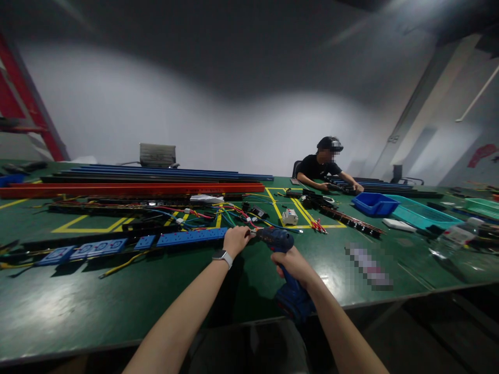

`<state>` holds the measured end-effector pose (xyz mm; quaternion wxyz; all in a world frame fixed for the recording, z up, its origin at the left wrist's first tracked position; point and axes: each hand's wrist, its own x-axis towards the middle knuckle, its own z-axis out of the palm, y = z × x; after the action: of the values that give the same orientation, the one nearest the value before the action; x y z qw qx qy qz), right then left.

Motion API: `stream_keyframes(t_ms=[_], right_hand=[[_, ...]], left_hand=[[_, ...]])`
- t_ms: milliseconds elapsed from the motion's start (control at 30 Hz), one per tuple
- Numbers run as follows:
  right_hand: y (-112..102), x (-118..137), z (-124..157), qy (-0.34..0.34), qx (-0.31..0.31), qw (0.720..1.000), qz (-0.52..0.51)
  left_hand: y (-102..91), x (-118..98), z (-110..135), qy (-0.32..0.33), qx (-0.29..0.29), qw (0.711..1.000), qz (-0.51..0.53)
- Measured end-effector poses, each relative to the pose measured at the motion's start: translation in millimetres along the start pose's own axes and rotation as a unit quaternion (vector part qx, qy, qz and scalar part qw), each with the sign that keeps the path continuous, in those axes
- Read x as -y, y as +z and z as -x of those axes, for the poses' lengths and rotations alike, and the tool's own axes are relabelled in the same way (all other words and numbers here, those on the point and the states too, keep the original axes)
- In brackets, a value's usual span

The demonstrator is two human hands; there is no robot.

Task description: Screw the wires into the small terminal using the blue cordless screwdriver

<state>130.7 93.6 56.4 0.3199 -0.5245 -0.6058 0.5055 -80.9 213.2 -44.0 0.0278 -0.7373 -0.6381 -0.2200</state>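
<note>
My right hand (294, 266) is wrapped around the handle of a blue cordless drill (275, 238), whose nose points left. At the drill's tip, the fingers of my left hand (236, 240) are closed in a pinch; what lies between them is too small to make out. A long strip of blue power sockets (191, 238) runs leftward from beside my left hand, with separate socket modules (103, 248) farther along it. Just beyond my hands lie loose coloured wires (230, 215) with white connectors.
Red rails (132, 190) and blue rails (163, 171) lie along the far left. A white breaker block (289, 217), a blue bin (374, 204), a teal basket (424, 214) and a plastic bottle (456, 239) stand on the green table (128, 306). Across it sits another person (322, 169), handling parts.
</note>
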Motion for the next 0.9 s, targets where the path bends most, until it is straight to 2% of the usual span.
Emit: stream_keyframes(t_ms=[900], right_hand=[[-0.3,-1.8,-0.2,0.0,0.001,1.0,0.002]], left_hand=[[2.2,0.3,0.0,0.003,-0.006,1.0,-0.005]])
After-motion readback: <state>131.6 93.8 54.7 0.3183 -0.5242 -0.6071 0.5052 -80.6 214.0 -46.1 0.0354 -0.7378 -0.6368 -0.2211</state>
